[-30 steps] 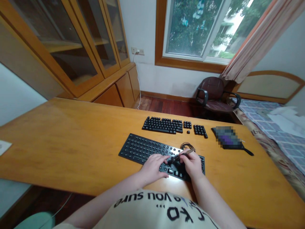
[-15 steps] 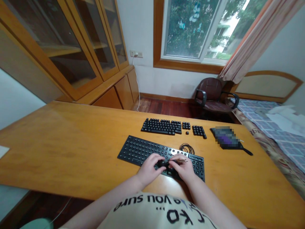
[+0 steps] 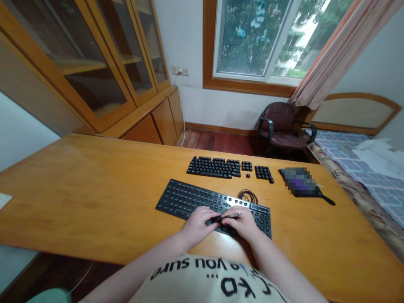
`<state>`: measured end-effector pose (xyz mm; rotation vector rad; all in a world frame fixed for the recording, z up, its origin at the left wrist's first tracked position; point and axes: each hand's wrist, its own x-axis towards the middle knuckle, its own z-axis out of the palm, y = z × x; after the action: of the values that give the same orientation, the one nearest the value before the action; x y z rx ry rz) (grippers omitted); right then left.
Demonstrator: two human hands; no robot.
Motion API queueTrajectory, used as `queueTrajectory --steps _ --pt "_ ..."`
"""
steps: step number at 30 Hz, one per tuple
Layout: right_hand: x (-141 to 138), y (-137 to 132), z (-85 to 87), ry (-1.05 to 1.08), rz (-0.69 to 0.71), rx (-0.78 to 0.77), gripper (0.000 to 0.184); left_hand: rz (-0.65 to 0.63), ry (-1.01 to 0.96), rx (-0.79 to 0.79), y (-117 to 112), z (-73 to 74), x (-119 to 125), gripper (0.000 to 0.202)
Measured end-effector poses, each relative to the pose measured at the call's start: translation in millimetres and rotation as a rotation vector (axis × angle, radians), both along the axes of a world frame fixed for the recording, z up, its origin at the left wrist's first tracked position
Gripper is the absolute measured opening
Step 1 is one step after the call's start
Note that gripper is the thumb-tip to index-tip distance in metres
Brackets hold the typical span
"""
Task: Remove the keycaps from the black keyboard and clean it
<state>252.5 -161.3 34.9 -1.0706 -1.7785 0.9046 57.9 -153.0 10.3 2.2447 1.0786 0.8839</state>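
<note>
Keycaps (image 3: pixel 214 167) look all off, lying in rows beyond the bare keyboard frame (image 3: pixel 189 198) on the worktop (image 3: pixel 94 189).
Left hand (image 3: pixel 198 225) and right hand (image 3: pixel 241 225) each close a narrow grip on a thin tool (image 3: pixel 229 217) above the frame.

Keyboard (image 3: pixel 189 198) on desk (image 3: pixel 78 189); keycap rows (image 3: pixel 214 167) behind it; cable coil (image 3: pixel 248 195) between them.
</note>
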Motion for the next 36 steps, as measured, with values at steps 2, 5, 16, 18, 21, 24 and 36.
queueTrajectory --steps 2,5,16,18,21,24,36 --pt "-1.1 -0.1 -0.8 -0.01 0.028 0.002 0.017 -0.045 -0.01 0.009 1.0 1.5 0.0 0.024" --pt "-3.6 -0.6 -3.4 -0.022 0.062 0.002 0.015 -0.115 -0.016 0.001 1.9 3.5 -0.5 0.025" --pt "-2.4 -0.5 -6.0 0.018 -0.04 -0.028 0.014 -0.01 -0.21 -0.251 3.4 9.9 -3.3 0.019" --pt "-3.6 -1.0 -4.3 0.006 0.017 -0.028 0.011 0.009 -0.233 -0.272 4.6 10.9 -4.1 0.015" --pt "-5.2 -2.5 -2.6 0.001 0.107 -0.014 0.009 0.06 -0.262 -0.299 5.1 7.3 -4.1 0.014" --pt "-3.2 -3.8 -2.8 0.046 0.072 0.03 0.014 0.106 -0.316 -0.318 4.8 -1.1 -2.3 0.013" --pt "-17.4 -11.1 9.3 -0.309 0.116 0.203 0.028 0.058 -0.451 -0.559 0.0 2.6 -2.0 0.017"
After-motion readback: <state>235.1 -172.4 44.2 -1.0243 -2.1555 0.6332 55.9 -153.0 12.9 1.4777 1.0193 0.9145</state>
